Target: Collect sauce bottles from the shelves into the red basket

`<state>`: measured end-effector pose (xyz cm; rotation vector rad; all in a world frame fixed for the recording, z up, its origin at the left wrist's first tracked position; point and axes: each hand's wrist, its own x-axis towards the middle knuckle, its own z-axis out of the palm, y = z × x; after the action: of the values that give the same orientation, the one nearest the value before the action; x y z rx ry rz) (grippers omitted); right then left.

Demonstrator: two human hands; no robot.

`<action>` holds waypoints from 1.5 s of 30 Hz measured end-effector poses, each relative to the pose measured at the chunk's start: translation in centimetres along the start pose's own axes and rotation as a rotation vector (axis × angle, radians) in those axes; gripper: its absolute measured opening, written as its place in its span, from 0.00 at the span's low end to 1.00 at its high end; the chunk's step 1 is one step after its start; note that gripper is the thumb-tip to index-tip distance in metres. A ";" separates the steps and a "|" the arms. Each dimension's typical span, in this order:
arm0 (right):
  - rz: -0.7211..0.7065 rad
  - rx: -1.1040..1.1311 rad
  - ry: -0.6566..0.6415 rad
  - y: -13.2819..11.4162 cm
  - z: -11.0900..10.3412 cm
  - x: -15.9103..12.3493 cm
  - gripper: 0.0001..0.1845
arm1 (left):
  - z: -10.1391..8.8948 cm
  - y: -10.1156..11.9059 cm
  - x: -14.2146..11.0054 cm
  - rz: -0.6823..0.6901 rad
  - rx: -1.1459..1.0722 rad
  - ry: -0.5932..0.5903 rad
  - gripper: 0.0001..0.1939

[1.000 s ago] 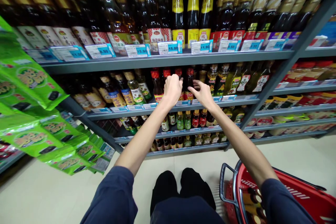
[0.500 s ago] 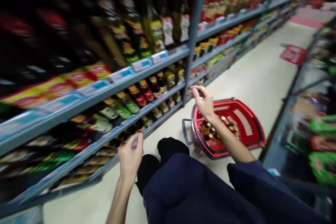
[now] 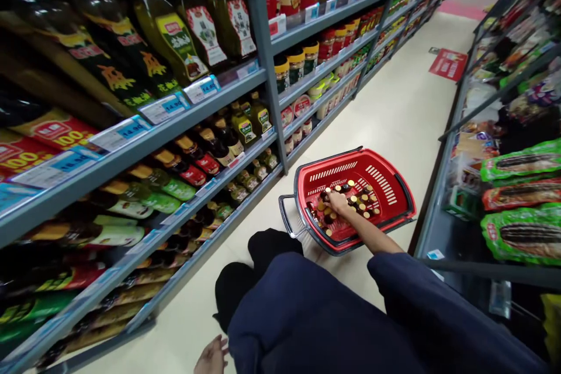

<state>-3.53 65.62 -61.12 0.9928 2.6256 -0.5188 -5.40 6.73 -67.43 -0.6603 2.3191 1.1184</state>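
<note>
My right hand (image 3: 337, 202) is down inside the red shopping basket (image 3: 400, 187), its fingers closed round the top of a small bottle. Which bottle it grips is partly hidden by the hand. Several dark bottles with gold caps (image 3: 353, 200) stand packed around it on the basket floor. At the bottom edge of the view, my left hand (image 3: 212, 356) hangs low beside my body, fingers apart and holding nothing.
Shelves of sauce and oil bottles (image 3: 175, 41) line the left, with a grey upright post (image 3: 268, 64) close to the basket. On the right is a rack of packaged foods (image 3: 521, 234). A red sign (image 3: 447, 64) lies on the aisle floor.
The view has swung right, from the shelf to the basket. My right hand has left the shelf bottles and gone down into the basket. The left hand has dropped to my side.
</note>
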 end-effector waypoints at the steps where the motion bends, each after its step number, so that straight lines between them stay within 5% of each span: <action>1: -0.019 -0.018 -0.008 -0.4 0.0 0.2 0.18 | 0.3 0.6 -0.1 0.020 -0.016 0.015 0.18; 6: -0.209 -0.064 0.048 -0.6 -3.6 -1.4 0.14 | 0.5 5.8 -1.0 0.151 -0.170 0.073 0.27; 11: -0.469 -0.050 0.276 -1.8 -13.6 -5.1 0.09 | 0.1 18.4 -6.9 0.442 -0.346 0.067 0.28; 16: -0.951 0.175 0.784 -10.8 -26.9 -12.4 0.14 | 2.1 33.6 -17.8 1.073 -0.427 -0.296 0.22; 19: -1.096 0.252 0.930 -17.4 -31.6 -17.0 0.20 | 3.0 37.9 -22.0 1.240 -0.526 -0.470 0.25; 23: -1.139 0.407 0.950 -23.9 -31.8 -19.4 0.24 | 1.8 37.7 -22.6 1.223 -0.661 -0.479 0.35; 28: -1.225 0.517 0.669 -28.5 -28.1 -19.0 0.24 | -0.6 34.4 -21.0 1.159 -0.624 -0.308 0.32; 32: -1.322 0.577 0.329 -28.2 -25.1 -19.3 0.22 | -1.5 32.0 -20.5 1.099 -0.654 -0.200 0.32; 37: -1.369 0.601 0.097 -26.1 -21.7 -18.7 0.22 | -2.6 29.9 -20.7 1.078 -0.624 -0.132 0.30; 45: -1.268 0.897 -0.289 -25.2 -19.3 -15.5 0.25 | -2.0 31.2 -21.4 1.060 -0.582 -0.191 0.29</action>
<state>-12.01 47.32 -32.12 -0.7721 2.3769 -1.9764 -8.21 26.86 -35.38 0.6121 2.1335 2.2155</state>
